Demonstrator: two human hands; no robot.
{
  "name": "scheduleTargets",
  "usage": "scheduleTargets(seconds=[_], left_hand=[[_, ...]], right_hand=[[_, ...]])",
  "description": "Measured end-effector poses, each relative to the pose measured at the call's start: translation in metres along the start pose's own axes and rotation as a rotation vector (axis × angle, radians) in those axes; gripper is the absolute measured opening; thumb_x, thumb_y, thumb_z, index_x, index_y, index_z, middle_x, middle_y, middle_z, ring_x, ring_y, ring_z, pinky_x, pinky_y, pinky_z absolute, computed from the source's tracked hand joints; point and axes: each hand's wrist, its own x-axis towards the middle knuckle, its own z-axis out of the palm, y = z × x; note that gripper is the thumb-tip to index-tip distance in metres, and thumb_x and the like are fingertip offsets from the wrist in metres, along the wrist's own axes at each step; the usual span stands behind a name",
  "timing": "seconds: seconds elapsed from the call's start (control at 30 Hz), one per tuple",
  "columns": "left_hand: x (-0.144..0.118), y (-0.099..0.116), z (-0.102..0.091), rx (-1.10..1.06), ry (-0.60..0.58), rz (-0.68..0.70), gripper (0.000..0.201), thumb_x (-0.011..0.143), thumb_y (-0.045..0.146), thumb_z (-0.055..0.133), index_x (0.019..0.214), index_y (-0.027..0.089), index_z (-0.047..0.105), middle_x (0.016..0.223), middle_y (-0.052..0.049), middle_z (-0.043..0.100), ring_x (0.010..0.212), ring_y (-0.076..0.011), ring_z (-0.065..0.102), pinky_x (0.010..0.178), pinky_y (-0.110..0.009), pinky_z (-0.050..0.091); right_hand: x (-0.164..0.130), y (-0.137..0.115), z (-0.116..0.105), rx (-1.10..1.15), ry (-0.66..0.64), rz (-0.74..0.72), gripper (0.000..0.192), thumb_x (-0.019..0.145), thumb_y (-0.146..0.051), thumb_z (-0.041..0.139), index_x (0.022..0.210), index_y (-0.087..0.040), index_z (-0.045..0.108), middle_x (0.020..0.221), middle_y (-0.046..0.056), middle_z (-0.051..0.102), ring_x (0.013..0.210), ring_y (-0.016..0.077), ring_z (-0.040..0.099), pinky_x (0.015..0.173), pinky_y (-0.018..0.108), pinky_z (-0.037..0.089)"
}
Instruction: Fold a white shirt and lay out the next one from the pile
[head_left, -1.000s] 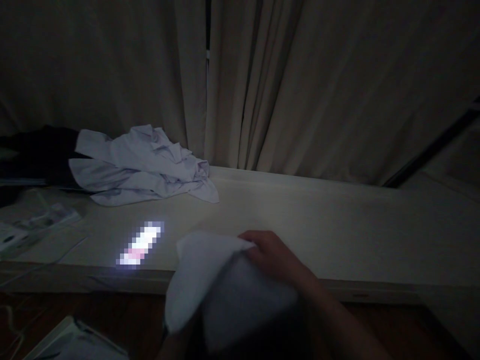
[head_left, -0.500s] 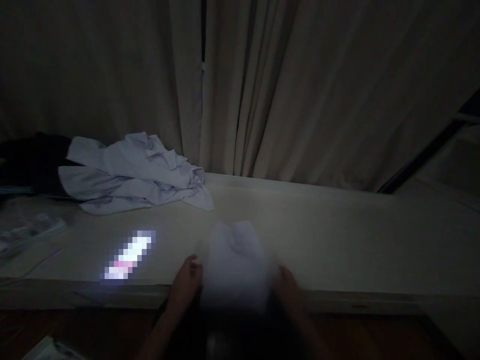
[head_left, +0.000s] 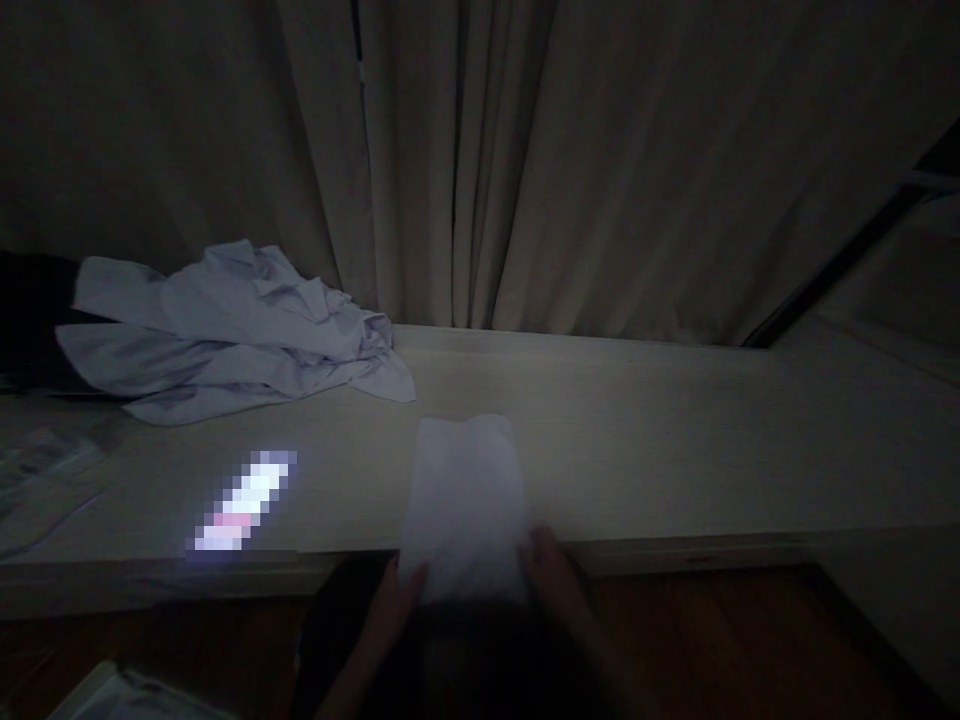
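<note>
A white rectangular sheet (head_left: 466, 490), paper or thin cloth I cannot tell, extends over the front edge of the pale table (head_left: 675, 450). Its far edge is slightly wavy. My left hand (head_left: 396, 600) pinches its near left side, with the thumb on top. At the near right side my right hand (head_left: 553, 575) is closed on the sheet's edge. The near end lies over my dark lap, and fingers under the sheet are hidden.
A crumpled white shirt-like garment (head_left: 232, 335) lies at the back left beside dark cloth (head_left: 34, 320). A bright pixelated object (head_left: 244, 502), a clear plastic bag (head_left: 45, 460) and a thin cord (head_left: 56, 525) are on the left. Curtains (head_left: 637, 170) hang behind.
The white sheet looks flatter, the notch at its far edge now a shallow wave. My left hand has come down onto its near left side. The view has shifted slightly.
</note>
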Motion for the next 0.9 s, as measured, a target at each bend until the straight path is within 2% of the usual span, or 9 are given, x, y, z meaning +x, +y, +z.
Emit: scheduleTargets(seconds=[0.1, 0.17, 0.23, 0.3, 0.43, 0.57, 0.73, 0.8, 0.9], left_hand=[[-0.002, -0.009, -0.001, -0.100, -0.073, 0.056, 0.039, 0.073, 0.046, 0.054, 0.097, 0.017, 0.064, 0.108, -0.013, 0.069, 0.107, -0.0294, 0.061, 0.097, -0.042, 0.045], [-0.006, -0.009, -0.004, -0.184, -0.071, 0.070, 0.041, 0.071, 0.047, 0.056, 0.097, 0.017, 0.063, 0.107, -0.012, 0.069, 0.105, -0.0293, 0.062, 0.096, -0.043, 0.046], [-0.012, -0.004, -0.010, -0.270, -0.071, 0.051, 0.041, 0.070, 0.047, 0.057, 0.098, 0.017, 0.062, 0.105, -0.011, 0.069, 0.102, -0.0274, 0.063, 0.092, -0.041, 0.049], [-0.020, 0.004, -0.016, -0.352, -0.106, -0.012, 0.042, 0.072, 0.049, 0.054, 0.099, 0.017, 0.060, 0.103, -0.011, 0.070, 0.098, -0.0254, 0.064, 0.087, -0.039, 0.052], [-0.034, 0.018, -0.031, -0.426, -0.164, -0.060, 0.046, 0.072, 0.050, 0.055, 0.105, 0.018, 0.058, 0.102, -0.011, 0.071, 0.094, -0.0248, 0.065, 0.080, -0.037, 0.054], [-0.041, 0.018, -0.039, -0.464, -0.134, -0.005, 0.043, 0.068, 0.045, 0.061, 0.101, 0.018, 0.058, 0.099, -0.011, 0.072, 0.091, -0.0267, 0.066, 0.080, -0.039, 0.054], [-0.043, 0.003, -0.034, -0.556, -0.093, -0.061, 0.044, 0.063, 0.047, 0.064, 0.098, 0.021, 0.060, 0.098, -0.009, 0.072, 0.096, -0.0299, 0.065, 0.084, -0.041, 0.053], [-0.043, -0.003, -0.034, -0.551, -0.075, -0.096, 0.041, 0.060, 0.049, 0.064, 0.092, 0.023, 0.062, 0.096, -0.009, 0.072, 0.097, -0.0317, 0.065, 0.085, -0.042, 0.052], [-0.045, -0.011, -0.039, -0.531, -0.032, -0.129, 0.038, 0.058, 0.051, 0.064, 0.086, 0.025, 0.063, 0.095, -0.008, 0.072, 0.102, -0.0345, 0.063, 0.088, -0.044, 0.050]], right_hand=[[-0.003, 0.002, -0.002, 0.102, 0.012, 0.048, 0.040, 0.084, -0.038, 0.042, 0.118, -0.017, 0.046, 0.125, 0.014, 0.058, 0.115, 0.0202, 0.055, 0.096, 0.031, 0.042], [-0.003, 0.004, -0.004, 0.208, -0.017, 0.053, 0.042, 0.084, -0.038, 0.041, 0.120, -0.016, 0.045, 0.127, 0.015, 0.056, 0.116, 0.0205, 0.055, 0.097, 0.033, 0.042], [-0.004, 0.006, -0.008, 0.282, -0.067, 0.055, 0.042, 0.084, -0.039, 0.041, 0.119, -0.015, 0.046, 0.125, 0.014, 0.058, 0.113, 0.0204, 0.056, 0.095, 0.033, 0.044], [-0.004, 0.008, -0.013, 0.260, -0.108, 0.054, 0.042, 0.084, -0.040, 0.041, 0.116, -0.015, 0.048, 0.122, 0.014, 0.059, 0.111, 0.0202, 0.057, 0.093, 0.033, 0.045], [0.005, 0.003, -0.026, 0.114, -0.155, -0.012, 0.046, 0.083, -0.040, 0.044, 0.122, -0.016, 0.046, 0.121, 0.012, 0.060, 0.109, 0.0197, 0.058, 0.092, 0.033, 0.045], [0.039, -0.027, -0.027, -0.125, 0.028, -0.120, 0.054, 0.084, -0.039, 0.041, 0.130, -0.009, 0.041, 0.126, 0.017, 0.056, 0.113, 0.0219, 0.055, 0.097, 0.034, 0.043], [0.095, -0.081, -0.002, -0.511, 0.129, -0.417, 0.055, 0.087, -0.035, 0.040, 0.135, -0.008, 0.040, 0.147, 0.017, 0.035, 0.138, 0.0266, 0.027, 0.114, 0.041, 0.020], [0.112, -0.096, 0.012, -0.608, 0.123, -0.450, 0.057, 0.089, -0.035, 0.038, 0.139, -0.008, 0.036, 0.151, 0.018, 0.027, 0.141, 0.0291, 0.020, 0.114, 0.044, 0.016], [0.129, -0.099, 0.031, -0.691, 0.095, -0.412, 0.058, 0.092, -0.041, 0.033, 0.141, -0.009, 0.033, 0.150, 0.020, 0.027, 0.140, 0.0307, 0.022, 0.112, 0.047, 0.019]])
